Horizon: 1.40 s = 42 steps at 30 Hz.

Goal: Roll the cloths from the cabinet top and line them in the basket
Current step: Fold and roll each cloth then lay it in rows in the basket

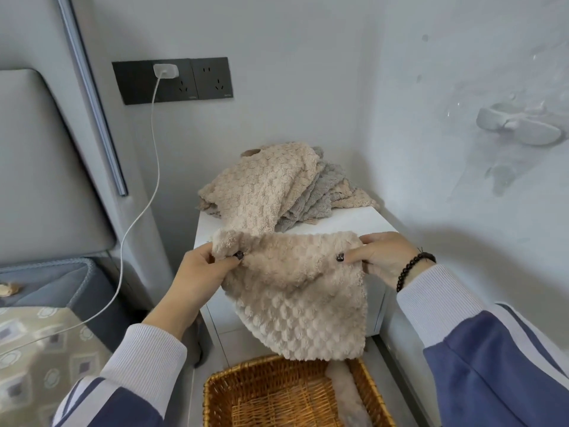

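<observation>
I see my left hand (201,268) and right hand (383,257) each pinching an upper corner of a beige cloth (295,288), thumbs on the near face, the other fingers hidden behind it. The cloth hangs over the cabinet's (354,218) front edge, its lower hem just above the basket (277,392). Its top seems to run back into the pile (283,186) at the cabinet's rear; I cannot tell whether they are one piece. The pile mixes beige and grey cloths, too overlapped to count. The basket is cut off by the bottom edge; a rolled cloth (343,392) lies along its right wall, its far end hidden. A cable (144,195) drops from the charger (165,70) on the wall.
</observation>
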Available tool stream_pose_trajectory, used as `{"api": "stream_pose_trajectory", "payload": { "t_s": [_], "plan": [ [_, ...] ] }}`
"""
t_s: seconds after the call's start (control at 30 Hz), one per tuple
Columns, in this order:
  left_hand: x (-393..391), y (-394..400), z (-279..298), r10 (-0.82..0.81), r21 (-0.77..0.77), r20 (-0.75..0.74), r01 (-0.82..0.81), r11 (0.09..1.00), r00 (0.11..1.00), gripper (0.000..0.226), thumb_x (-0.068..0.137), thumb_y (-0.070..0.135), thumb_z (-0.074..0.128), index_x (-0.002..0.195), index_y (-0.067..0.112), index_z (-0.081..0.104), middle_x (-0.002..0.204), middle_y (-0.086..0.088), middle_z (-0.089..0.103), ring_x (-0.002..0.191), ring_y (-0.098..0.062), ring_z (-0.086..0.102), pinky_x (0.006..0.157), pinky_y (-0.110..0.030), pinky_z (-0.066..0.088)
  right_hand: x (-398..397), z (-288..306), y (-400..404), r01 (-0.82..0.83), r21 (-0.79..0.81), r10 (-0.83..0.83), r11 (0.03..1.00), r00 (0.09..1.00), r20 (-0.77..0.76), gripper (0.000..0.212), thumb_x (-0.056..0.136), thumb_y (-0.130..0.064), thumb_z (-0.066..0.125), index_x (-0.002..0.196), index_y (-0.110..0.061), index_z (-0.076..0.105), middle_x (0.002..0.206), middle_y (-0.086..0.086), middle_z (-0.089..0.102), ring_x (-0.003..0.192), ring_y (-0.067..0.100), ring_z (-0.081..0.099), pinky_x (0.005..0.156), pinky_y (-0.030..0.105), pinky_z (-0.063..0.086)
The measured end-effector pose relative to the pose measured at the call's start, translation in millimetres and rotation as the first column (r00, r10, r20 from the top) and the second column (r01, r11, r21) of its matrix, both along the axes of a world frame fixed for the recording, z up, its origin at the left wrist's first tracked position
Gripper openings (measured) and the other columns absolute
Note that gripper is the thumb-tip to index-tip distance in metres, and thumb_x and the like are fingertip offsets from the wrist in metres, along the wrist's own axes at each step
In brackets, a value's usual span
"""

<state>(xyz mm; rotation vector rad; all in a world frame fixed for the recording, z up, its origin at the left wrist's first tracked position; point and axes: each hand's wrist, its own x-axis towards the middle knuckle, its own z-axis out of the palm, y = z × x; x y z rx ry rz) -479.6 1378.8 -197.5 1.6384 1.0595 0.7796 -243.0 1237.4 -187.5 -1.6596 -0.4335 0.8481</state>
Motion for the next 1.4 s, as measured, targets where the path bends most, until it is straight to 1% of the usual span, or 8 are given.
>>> {"api": "stream_pose_trajectory", "payload": {
  "t_s": [0.17, 0.3, 0.5, 0.67, 0.77, 0.97, 1.2, 1.4],
  "plan": [
    [-1.2, 19.9, -2.2, 0.125, 0.247, -0.110, -0.094, 0.964, 0.986, 0.022, 0.078, 0.020, 0.076, 0.078, 0.000, 0.069, 0.075, -0.019, 0.068, 0.068, -0.023, 0.060, 0.066, -0.035, 0.049, 4.8, 3.7, 13.2, -0.054, -0.358, 0.203, 0.932, 0.896, 0.394, 0.031, 0.070, -0.013, 0.081, 0.075, -0.008, 0.051, 0.078, 0.006, 0.051, 0.074, 0.021, 0.053, 0.064, 0.029, 0.045],
    [-3.2, 36.0, -3.3, 0.182, 0.324, -0.200, -0.110, 0.940, 0.963, 0.033, 0.076, 0.023, 0.072, 0.073, -0.008, 0.062, 0.065, -0.026, 0.058, 0.058, -0.018, 0.044, 0.057, -0.029, 0.037, 5.9, 0.3, 30.2, 0.063, -0.326, 0.161, 0.943, 0.772, 0.616, 0.031, 0.074, -0.024, 0.079, 0.091, -0.003, 0.063, 0.088, 0.013, 0.065, 0.081, 0.027, 0.063, 0.068, 0.034, 0.050],
    [4.5, 53.9, -6.5, 0.195, 0.281, -0.233, -0.126, 0.951, 0.953, 0.030, 0.086, 0.023, 0.061, 0.071, -0.002, 0.068, 0.051, -0.013, 0.058, 0.048, -0.014, 0.047, 0.051, -0.024, 0.039, 14.0, -5.2, 51.5, 0.155, -0.298, 0.114, 0.942, 0.688, 0.717, 0.046, 0.083, -0.037, 0.068, 0.060, -0.015, 0.035, 0.057, 0.002, 0.039, 0.051, 0.016, 0.037, 0.048, 0.025, 0.027],
    [14.0, 69.8, -1.0, 0.124, 0.016, -0.078, -0.123, 0.992, 0.989, 0.020, 0.097, 0.024, 0.055, 0.088, 0.010, 0.067, 0.058, -0.004, 0.070, 0.040, -0.007, 0.055, 0.043, -0.020, 0.040, 17.1, -7.4, 67.1, 0.047, -0.163, 0.019, 0.986, 0.924, 0.382, 0.016, 0.091, -0.020, 0.054, 0.082, -0.007, 0.055, 0.050, 0.005, 0.064, 0.036, 0.015, 0.051, 0.041, 0.020, 0.042],
    [17.7, 76.5, 2.0, 0.085, -0.157, 0.051, -0.076, 0.985, 0.995, 0.021, 0.097, 0.027, 0.056, 0.099, 0.009, 0.066, 0.079, -0.007, 0.076, 0.071, -0.018, 0.073, 0.057, -0.023, 0.054, 15.9, -2.2, 81.7, -0.004, -0.054, 0.006, 0.999, 0.999, 0.047, 0.026, 0.100, -0.027, 0.046, 0.122, -0.013, 0.042, 0.062, 0.007, 0.072, 0.046, 0.017, 0.065, 0.043, 0.023, 0.051],
    [21.2, 90.4, 0.9, 0.087, -0.199, 0.193, -0.048, 0.979, 0.977, 0.026, 0.094, 0.030, 0.060, 0.105, 0.010, 0.070, 0.099, -0.006, 0.075, 0.094, -0.021, 0.071, 0.083, -0.036, 0.057, 21.2, -0.3, 105.4, 0.052, 0.188, -0.003, 0.981, 0.968, -0.250, 0.021, 0.098, -0.019, 0.050, 0.118, -0.014, 0.044, 0.107, 0.013, 0.063, 0.100, 0.027, 0.063, 0.088, 0.038, 0.053],
    [17.5, 104.8, 0.9, 0.061, -0.245, 0.340, 0.026, 0.969, 0.938, 0.021, 0.093, 0.015, 0.055, 0.097, -0.001, 0.069, 0.115, -0.009, 0.070, 0.113, -0.023, 0.063, 0.088, -0.040, 0.054, 33.1, 2.1, 110.5, 0.245, 0.390, -0.019, 0.887, 0.865, -0.502, 0.034, 0.085, -0.014, 0.047, 0.116, -0.001, 0.056, 0.121, 0.019, 0.060, 0.102, 0.035, 0.066, 0.088, 0.045, 0.054],
    [9.3, 103.8, 7.7, 0.082, -0.277, 0.538, 0.084, 0.957, 0.839, 0.033, 0.088, 0.023, 0.050, 0.097, -0.001, 0.071, 0.116, -0.016, 0.068, 0.103, -0.026, 0.061, 0.088, -0.038, 0.048, 34.2, 4.6, 108.0, 0.231, 0.417, -0.029, 0.879, 0.899, -0.437, 0.034, 0.085, -0.023, 0.061, 0.112, -0.001, 0.063, 0.110, 0.010, 0.065, 0.105, 0.026, 0.062, 0.088, 0.048, 0.054]
  ]
}}
